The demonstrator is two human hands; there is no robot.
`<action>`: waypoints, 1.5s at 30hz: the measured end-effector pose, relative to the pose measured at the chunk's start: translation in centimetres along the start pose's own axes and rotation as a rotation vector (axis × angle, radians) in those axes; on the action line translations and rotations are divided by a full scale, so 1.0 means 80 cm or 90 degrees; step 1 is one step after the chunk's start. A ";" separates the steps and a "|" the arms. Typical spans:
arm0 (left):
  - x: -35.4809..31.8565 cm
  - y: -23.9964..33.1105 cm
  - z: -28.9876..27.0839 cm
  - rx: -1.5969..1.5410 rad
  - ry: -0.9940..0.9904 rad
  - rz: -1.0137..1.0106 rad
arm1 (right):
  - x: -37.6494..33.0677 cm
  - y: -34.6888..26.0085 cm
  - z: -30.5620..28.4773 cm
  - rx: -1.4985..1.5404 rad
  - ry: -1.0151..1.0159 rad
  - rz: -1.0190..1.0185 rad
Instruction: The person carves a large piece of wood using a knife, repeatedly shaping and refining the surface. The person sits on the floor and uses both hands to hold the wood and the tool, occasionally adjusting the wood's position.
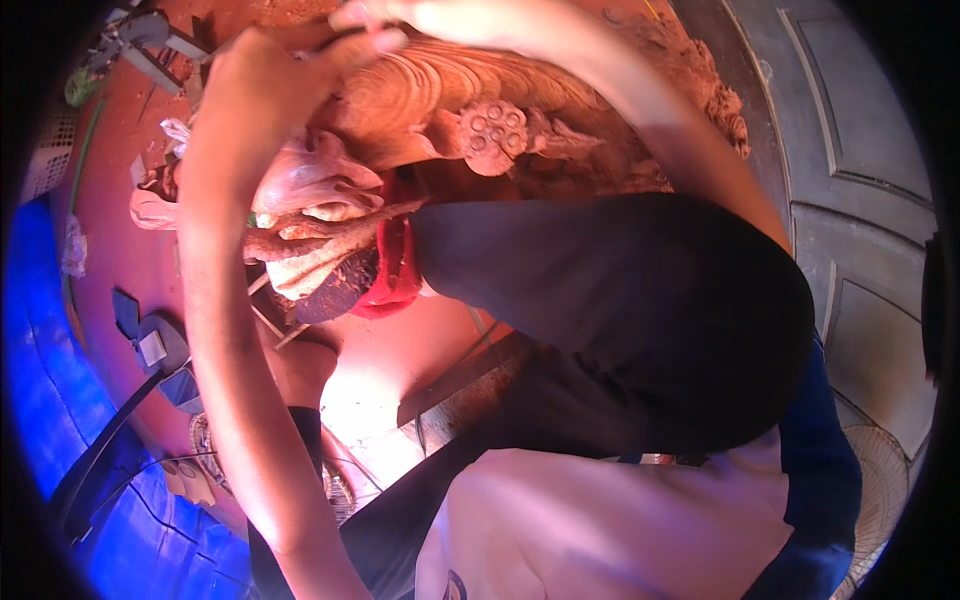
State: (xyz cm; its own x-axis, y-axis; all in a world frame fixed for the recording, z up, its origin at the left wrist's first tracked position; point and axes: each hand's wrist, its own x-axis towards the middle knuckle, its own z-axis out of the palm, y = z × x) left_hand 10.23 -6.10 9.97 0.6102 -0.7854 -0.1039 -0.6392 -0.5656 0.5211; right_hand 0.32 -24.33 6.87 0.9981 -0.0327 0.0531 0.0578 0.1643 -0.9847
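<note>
A large reddish-brown wood carving (440, 90) fills the upper middle, with flowing ridged grooves and a round lotus seed pod (494, 137) standing out from its near side. Over its far left part, my left hand (272, 85) is bent inward with its fingers curled. My right hand (385, 18) reaches round from the right and meets it at the top edge of the view, its fingers closed and partly cut off. Whatever lies between the fingers is hidden. Smoothly carved folds (315, 180) and root-like prongs (320, 250) lie just right of my left forearm.
My dark-trousered knee (640, 300) rises against the carving's near side. A blue tarp (60, 370) covers the left floor, beside a dark tool with a cable (160, 340). Metal parts (150, 50) lie far left. Grey panelled doors (860, 150) stand at right.
</note>
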 end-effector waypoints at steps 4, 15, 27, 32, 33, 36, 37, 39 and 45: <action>-0.006 0.013 -0.007 -0.021 -0.090 -0.034 | -0.023 -0.043 0.017 -0.311 -0.009 0.008; -0.009 0.000 0.012 -0.099 0.015 0.214 | -0.021 0.005 -0.004 -0.393 -0.036 -0.269; -0.041 0.075 -0.019 0.032 0.002 -0.112 | -0.027 -0.006 -0.020 -0.391 -0.024 -0.096; -0.052 0.074 -0.013 0.038 -0.018 -0.063 | -0.038 -0.019 -0.018 -0.453 -0.052 -0.041; -0.060 0.076 -0.005 0.056 0.014 0.005 | -0.042 -0.019 -0.016 -0.457 -0.064 -0.049; -0.073 0.079 0.001 0.092 0.073 0.146 | -0.047 -0.022 -0.005 -0.652 -0.011 -0.057; -0.075 0.080 -0.001 0.090 0.066 0.154 | -0.048 -0.005 -0.013 -0.595 -0.009 -0.140; -0.070 0.081 -0.018 0.034 -0.025 0.077 | -0.053 -0.010 0.002 -0.503 0.014 -0.075; -0.060 0.086 -0.005 0.042 0.055 -0.001 | -0.058 -0.013 0.002 -0.521 0.001 -0.074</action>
State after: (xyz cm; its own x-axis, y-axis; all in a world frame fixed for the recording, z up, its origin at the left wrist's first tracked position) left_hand 3.10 -6.15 14.41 0.6481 -0.7610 -0.0294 -0.6653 -0.5846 0.4644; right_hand -4.34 -24.20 7.67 0.9867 -0.0069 0.1621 0.1244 -0.6097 -0.7828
